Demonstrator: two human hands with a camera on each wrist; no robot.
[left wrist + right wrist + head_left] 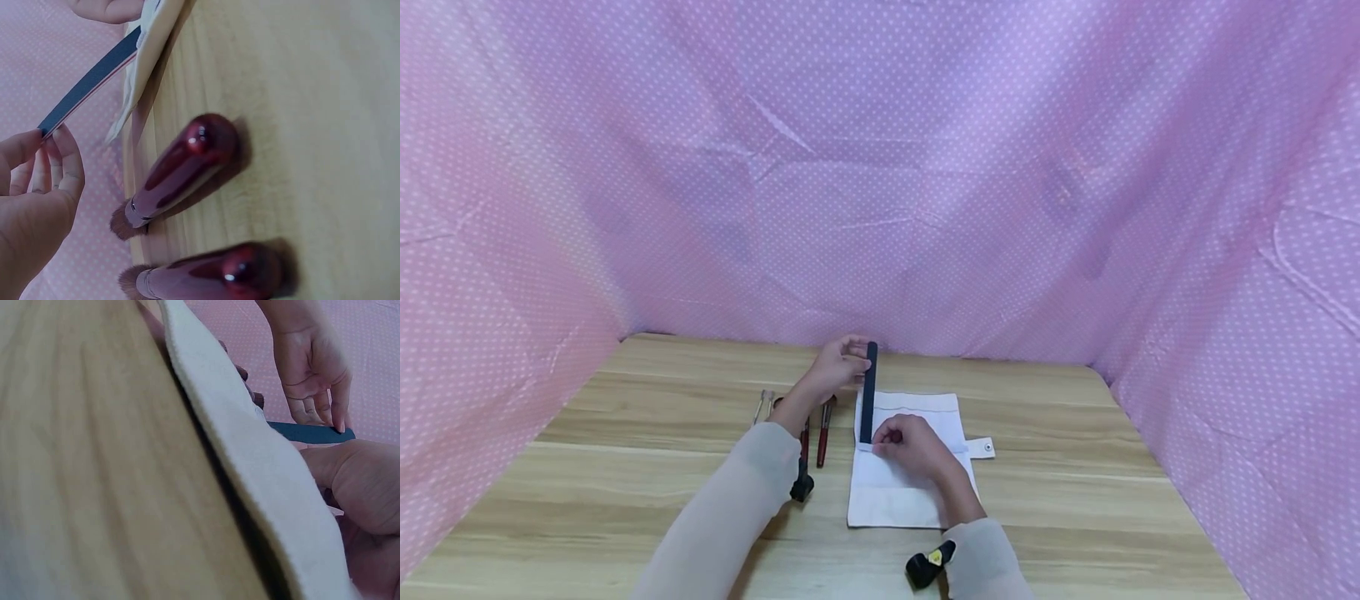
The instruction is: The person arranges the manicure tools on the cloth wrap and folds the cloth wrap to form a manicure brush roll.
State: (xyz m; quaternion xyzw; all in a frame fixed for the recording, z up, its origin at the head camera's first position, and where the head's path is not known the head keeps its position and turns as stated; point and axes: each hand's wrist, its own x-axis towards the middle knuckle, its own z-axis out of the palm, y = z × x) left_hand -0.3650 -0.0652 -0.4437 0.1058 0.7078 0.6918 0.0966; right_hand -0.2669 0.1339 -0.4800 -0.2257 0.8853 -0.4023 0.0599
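Between the thumb and fingers of my left hand (841,364) is the upper end of a flat black nail file (868,392); a reddish edge line shows on it in the left wrist view. The file slants down, with its lower end at the pocket edge of a white cloth brush roll (910,506) that lies unfolded. My right hand (913,446) has its fingers curled at that pocket edge, beside the file's lower end, and pinches the cloth. In the right wrist view the raised cloth hides part of the file.
Makeup brushes with dark red handles (187,169) lie on the wooden table (1075,492), left of the roll. Thin light-coloured tools (761,403) lie farther left. A strap with a snap (981,448) sticks out at the roll's right. Pink dotted cloth (880,208) hangs behind.
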